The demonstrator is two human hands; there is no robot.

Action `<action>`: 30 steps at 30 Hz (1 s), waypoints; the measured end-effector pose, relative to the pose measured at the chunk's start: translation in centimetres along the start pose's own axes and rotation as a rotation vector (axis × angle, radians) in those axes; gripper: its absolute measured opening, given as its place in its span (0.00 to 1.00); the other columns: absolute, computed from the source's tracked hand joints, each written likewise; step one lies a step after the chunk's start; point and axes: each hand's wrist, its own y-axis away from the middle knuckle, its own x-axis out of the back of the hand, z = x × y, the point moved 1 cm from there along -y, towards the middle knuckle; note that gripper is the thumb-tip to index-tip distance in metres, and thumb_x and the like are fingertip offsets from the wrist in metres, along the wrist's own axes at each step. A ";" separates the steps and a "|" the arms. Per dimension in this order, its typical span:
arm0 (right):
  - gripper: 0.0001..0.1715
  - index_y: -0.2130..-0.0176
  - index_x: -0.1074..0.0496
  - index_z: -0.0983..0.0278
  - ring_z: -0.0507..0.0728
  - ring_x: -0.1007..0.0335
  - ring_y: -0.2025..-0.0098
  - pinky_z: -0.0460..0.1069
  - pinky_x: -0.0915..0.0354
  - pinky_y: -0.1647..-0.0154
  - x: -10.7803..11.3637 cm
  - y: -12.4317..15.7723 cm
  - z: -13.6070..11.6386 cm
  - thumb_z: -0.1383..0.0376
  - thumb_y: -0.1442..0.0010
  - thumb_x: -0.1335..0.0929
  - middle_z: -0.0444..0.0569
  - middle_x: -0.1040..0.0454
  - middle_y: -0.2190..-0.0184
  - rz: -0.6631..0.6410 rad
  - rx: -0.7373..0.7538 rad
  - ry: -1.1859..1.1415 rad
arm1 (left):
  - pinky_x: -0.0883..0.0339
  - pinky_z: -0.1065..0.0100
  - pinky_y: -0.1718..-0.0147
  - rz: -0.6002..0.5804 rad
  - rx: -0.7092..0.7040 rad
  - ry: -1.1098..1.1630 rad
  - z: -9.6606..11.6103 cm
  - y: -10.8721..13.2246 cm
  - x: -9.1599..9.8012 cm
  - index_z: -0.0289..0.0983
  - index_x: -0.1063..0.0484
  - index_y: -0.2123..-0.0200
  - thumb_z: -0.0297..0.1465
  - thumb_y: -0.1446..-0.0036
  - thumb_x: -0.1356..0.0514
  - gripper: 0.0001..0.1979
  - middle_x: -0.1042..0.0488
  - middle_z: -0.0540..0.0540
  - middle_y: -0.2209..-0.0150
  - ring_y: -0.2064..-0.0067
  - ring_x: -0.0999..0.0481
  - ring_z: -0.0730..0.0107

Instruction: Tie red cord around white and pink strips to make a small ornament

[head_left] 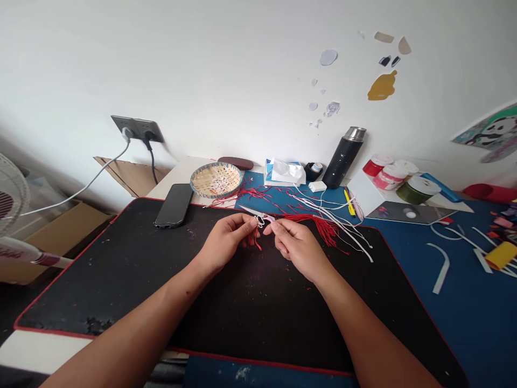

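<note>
My left hand [228, 237] is closed in a pinch over the black mat [242, 302]. From its fingertips come a looped white cord [260, 221] and a short red cord [257, 243] that hangs down. Close by on the right, my right hand [299, 245] has thumb and forefinger pressed together near the white loops; what lies between them is too small to make out. Just behind both hands lies a pair of scissors [251, 210], blades pointing left, its handle partly covered by my fingers. A bundle of red cords [325, 229] spreads behind my right hand.
A woven basket [197, 183] with small pieces stands at the back, beside a black phone [173, 206]. Further right are a tissue pack [285, 172], a black thermos [343, 159], white cords [343, 218], markers [349, 202] and cord spools [416, 188]. A fan [16, 199] stands left.
</note>
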 end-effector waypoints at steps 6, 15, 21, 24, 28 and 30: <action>0.27 0.59 0.23 0.63 0.49 0.50 0.80 0.46 0.53 0.79 0.0 0.0 0.0 0.43 0.31 0.34 0.38 0.41 0.79 -0.002 0.014 0.062 | 0.39 0.68 0.71 0.007 0.002 -0.016 -0.1 -0.1 0.1 0.35 0.23 0.69 0.48 0.39 0.33 0.20 0.23 0.47 0.73 0.73 0.32 0.72; 0.28 0.57 0.23 0.64 0.50 0.48 0.79 0.46 0.49 0.77 0.0 0.1 0.1 0.44 0.28 0.37 0.38 0.40 0.80 -0.012 0.013 0.173 | 0.39 0.69 0.71 0.026 0.009 -0.034 -0.1 0.0 0.1 0.35 0.23 0.69 0.49 0.41 0.32 0.21 0.24 0.48 0.74 0.73 0.33 0.71; 0.26 0.58 0.23 0.64 0.50 0.46 0.78 0.47 0.47 0.76 0.0 0.0 0.2 0.46 0.28 0.37 0.38 0.39 0.79 -0.010 0.032 0.207 | 0.39 0.69 0.71 0.031 0.003 -0.033 0.0 0.0 0.0 0.35 0.22 0.69 0.49 0.41 0.32 0.21 0.24 0.48 0.74 0.73 0.32 0.71; 0.26 0.58 0.23 0.63 0.50 0.46 0.78 0.47 0.48 0.77 0.0 -0.1 0.4 0.46 0.27 0.37 0.39 0.40 0.78 -0.013 0.049 0.220 | 0.39 0.69 0.72 0.034 0.000 -0.040 0.0 0.0 0.0 0.35 0.22 0.69 0.49 0.41 0.32 0.21 0.24 0.47 0.74 0.73 0.32 0.71; 0.26 0.58 0.23 0.63 0.50 0.47 0.78 0.46 0.49 0.77 0.1 -0.2 0.7 0.46 0.27 0.37 0.39 0.41 0.78 -0.011 0.054 0.237 | 0.39 0.69 0.72 0.037 -0.001 -0.041 -0.2 -0.1 0.0 0.35 0.22 0.69 0.50 0.42 0.32 0.22 0.24 0.48 0.74 0.73 0.32 0.72; 0.26 0.58 0.22 0.63 0.50 0.47 0.78 0.46 0.49 0.77 0.1 -0.1 0.7 0.46 0.27 0.37 0.39 0.41 0.78 -0.013 0.050 0.240 | 0.39 0.70 0.73 0.039 0.003 -0.043 -0.4 -0.1 0.0 0.35 0.22 0.69 0.50 0.42 0.31 0.21 0.24 0.48 0.74 0.74 0.32 0.72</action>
